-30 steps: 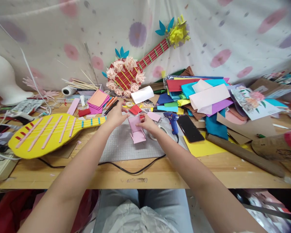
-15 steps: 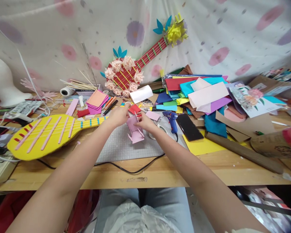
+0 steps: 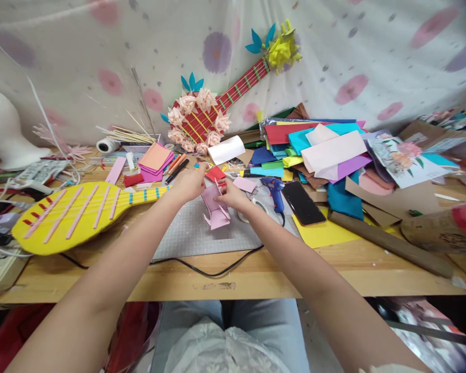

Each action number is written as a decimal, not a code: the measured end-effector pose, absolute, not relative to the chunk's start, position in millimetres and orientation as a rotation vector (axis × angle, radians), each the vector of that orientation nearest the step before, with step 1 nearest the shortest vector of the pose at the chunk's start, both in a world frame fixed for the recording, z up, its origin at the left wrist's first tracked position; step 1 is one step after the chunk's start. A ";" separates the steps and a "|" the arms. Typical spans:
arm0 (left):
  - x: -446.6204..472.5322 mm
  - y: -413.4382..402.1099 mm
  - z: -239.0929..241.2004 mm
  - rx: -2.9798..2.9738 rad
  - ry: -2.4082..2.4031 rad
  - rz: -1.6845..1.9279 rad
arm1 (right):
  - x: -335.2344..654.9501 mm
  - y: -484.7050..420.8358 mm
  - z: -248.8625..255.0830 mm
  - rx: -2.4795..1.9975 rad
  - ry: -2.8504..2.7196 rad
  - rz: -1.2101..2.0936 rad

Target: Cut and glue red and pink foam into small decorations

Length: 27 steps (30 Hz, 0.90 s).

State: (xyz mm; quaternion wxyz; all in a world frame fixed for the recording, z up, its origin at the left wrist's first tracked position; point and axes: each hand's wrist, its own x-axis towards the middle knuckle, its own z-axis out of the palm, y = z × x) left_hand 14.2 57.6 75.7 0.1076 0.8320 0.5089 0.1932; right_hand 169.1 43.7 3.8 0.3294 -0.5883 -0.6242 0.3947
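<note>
A small folded pink paper piece [image 3: 218,216], shaped like a tiny chair with cut tabs, stands over the grey cutting mat [image 3: 174,241]. My right hand [image 3: 231,196] pinches its upper right side between thumb and fingers. On the other side, my left hand [image 3: 191,185] is closed at the far left edge of the piece; its fingertips are hidden from me, so what they grip cannot be made out. Just behind the hands lies a red paper scrap [image 3: 215,173]. A flat pink rectangle [image 3: 245,184] and a roll of tape [image 3: 261,206] are beside my right hand.
A blue glue gun [image 3: 273,192] and a black phone [image 3: 303,203] lie to the right, near stacked coloured sheets [image 3: 326,140]. At left is a yellow paper instrument [image 3: 68,220]; a red one with flowers [image 3: 196,124] leans behind. A black cable [image 3: 213,274] runs along the front.
Both hands and the pink paper piece stay almost in place. The piece has shifted very slightly left. Nothing has been let go.
</note>
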 end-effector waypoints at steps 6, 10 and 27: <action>17.7 57.7 75.3 2.304 1.565 0.776 | 170.6 46.5 8.7 -1.562 -1.657 1.029; 10.1 65.0 85.4 2.032 1.644 1.095 | 174.6 46.3 9.6 -1.558 -1.731 1.022; 9.5 56.8 77.0 2.537 1.459 0.423 | 174.8 43.9 6.1 -1.459 -1.742 0.997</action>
